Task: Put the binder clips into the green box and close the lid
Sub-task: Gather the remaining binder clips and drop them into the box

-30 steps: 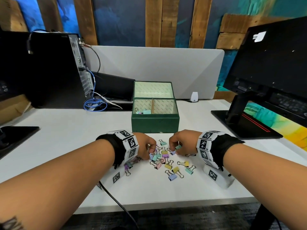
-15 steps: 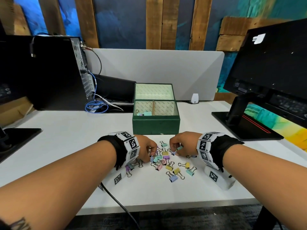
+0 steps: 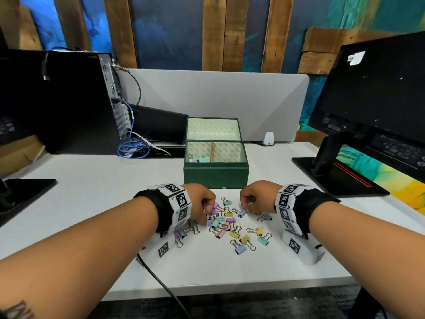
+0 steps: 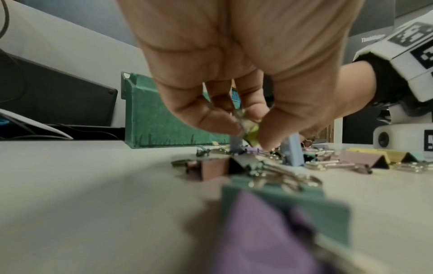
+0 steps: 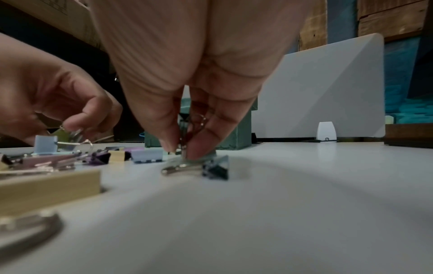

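The green box (image 3: 216, 174) stands open at mid-table, its lid (image 3: 212, 128) upright behind it. A few binder clips (image 3: 198, 159) lie in its left compartment. Several pastel binder clips (image 3: 230, 225) are scattered on the white table in front of the box. My left hand (image 3: 203, 204) is at the pile's left edge, and in the left wrist view its fingertips (image 4: 264, 140) pinch a yellow-green clip (image 4: 251, 130). My right hand (image 3: 251, 199) is at the pile's right edge. There the thumb and finger pinch the wire handle (image 5: 187, 133) of a clip on the table.
A computer tower (image 3: 78, 102) with a blue cable coil (image 3: 132, 149) stands at the back left. A monitor on a black base (image 3: 338, 178) stands at the right, and another base (image 3: 20, 192) at the left. A grey divider (image 3: 213, 97) is behind the box. A black cable (image 3: 161, 282) hangs over the front edge.
Both hands stay over the clip pile with only small finger movements. The teal clip seen under my right fingertips earlier no longer shows.
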Action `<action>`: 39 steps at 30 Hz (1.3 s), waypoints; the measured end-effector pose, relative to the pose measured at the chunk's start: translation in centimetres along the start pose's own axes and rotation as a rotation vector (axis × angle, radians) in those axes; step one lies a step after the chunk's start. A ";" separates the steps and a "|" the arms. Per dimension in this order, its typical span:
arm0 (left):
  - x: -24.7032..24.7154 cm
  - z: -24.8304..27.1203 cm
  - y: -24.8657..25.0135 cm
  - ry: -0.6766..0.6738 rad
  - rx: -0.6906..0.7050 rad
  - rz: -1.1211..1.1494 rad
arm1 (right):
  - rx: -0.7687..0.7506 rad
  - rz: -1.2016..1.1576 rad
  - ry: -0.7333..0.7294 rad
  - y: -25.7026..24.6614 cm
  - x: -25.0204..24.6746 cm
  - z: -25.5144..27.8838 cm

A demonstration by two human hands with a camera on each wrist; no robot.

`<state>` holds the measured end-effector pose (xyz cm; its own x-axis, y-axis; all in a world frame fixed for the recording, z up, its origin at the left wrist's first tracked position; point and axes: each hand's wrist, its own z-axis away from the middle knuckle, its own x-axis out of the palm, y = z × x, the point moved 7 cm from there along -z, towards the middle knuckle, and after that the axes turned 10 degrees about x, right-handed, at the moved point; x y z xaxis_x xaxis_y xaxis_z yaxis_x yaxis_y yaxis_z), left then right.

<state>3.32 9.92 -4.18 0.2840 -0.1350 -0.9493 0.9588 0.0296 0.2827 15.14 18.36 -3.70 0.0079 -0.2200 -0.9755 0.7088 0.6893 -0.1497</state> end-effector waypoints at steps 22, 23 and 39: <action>-10.7 -3.6 -2.6 0.520 0.015 0.515 | 0.080 -0.626 0.281 0.3 -11.1 -8.2; -11.1 -4.0 -2.5 0.531 0.013 0.526 | 0.099 -0.597 0.273 0.4 -10.8 -8.8; -9.4 -7.2 -1.3 0.562 -0.035 0.523 | 0.073 -0.348 0.244 3.4 -7.7 -4.0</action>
<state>-0.53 18.33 3.39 0.6542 0.4283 -0.6234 0.6954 -0.0166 0.7184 14.70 25.13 2.67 -0.4014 -0.2550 -0.8797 0.6879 0.5502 -0.4734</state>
